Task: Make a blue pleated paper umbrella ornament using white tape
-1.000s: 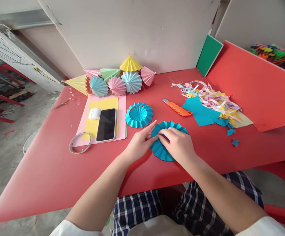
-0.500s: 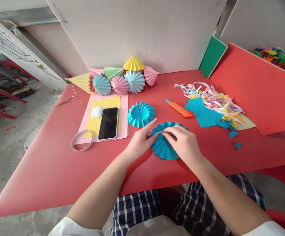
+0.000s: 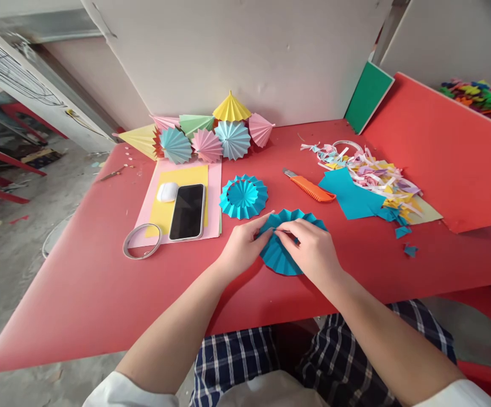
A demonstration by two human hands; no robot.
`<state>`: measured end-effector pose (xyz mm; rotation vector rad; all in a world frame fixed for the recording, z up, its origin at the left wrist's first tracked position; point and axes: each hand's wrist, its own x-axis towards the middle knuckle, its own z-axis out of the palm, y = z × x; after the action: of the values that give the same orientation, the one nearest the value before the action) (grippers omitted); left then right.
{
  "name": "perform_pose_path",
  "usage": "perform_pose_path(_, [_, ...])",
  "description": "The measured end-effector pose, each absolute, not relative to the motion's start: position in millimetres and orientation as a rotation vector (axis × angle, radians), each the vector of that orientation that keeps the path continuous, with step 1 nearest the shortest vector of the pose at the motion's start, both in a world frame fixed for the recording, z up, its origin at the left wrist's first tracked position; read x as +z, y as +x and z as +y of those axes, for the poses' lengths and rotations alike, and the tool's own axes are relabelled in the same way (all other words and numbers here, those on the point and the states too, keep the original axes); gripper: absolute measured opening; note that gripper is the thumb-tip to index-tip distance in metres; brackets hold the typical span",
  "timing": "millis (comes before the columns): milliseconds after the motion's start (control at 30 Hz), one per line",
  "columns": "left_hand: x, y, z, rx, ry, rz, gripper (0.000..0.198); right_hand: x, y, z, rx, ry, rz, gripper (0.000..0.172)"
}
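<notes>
A round blue pleated paper disc (image 3: 285, 257) lies in front of me on the red table. At its left edge is my left hand (image 3: 242, 246), closed on the rim with thumb on top and index finger stretched along the far side. My right hand (image 3: 313, 243) reaches over the disc from the right, its thumb and fingers pinched by my left thumb tip on a thin pale strip that is mostly hidden. Just beyond my left hand sits a blue pleated paper ring (image 3: 227, 206) with a smaller pleated disc (image 3: 245, 194) inside it.
An orange box cutter (image 3: 311, 188) lies beyond the disc, beside blue paper (image 3: 351, 195) and a scrap heap (image 3: 368, 169). At left are a phone (image 3: 187, 212), a white case (image 3: 168, 192), and a tape roll (image 3: 125, 247). Several paper umbrellas (image 3: 232, 140) stand against the back board.
My right hand has moved left toward my left thumb, and the strip that arched between my hands is now mostly covered. My left index finger has lowered.
</notes>
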<state>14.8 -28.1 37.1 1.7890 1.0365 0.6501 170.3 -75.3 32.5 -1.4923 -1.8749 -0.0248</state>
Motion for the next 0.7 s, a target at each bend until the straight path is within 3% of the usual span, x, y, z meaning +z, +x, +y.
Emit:
perform_pose_path(233, [40.0,16.7,-30.3,0.654,1.766,0.984,0.033,31.4,170.6,-74.3,-0.081,-1.472,-1.878,0.015])
perform_pose_path(700, [38.3,16.6,-32.4,0.632,1.671,0.881,0.036,30.8,175.3,-72.0,-0.164,-1.513,-1.857,0.013])
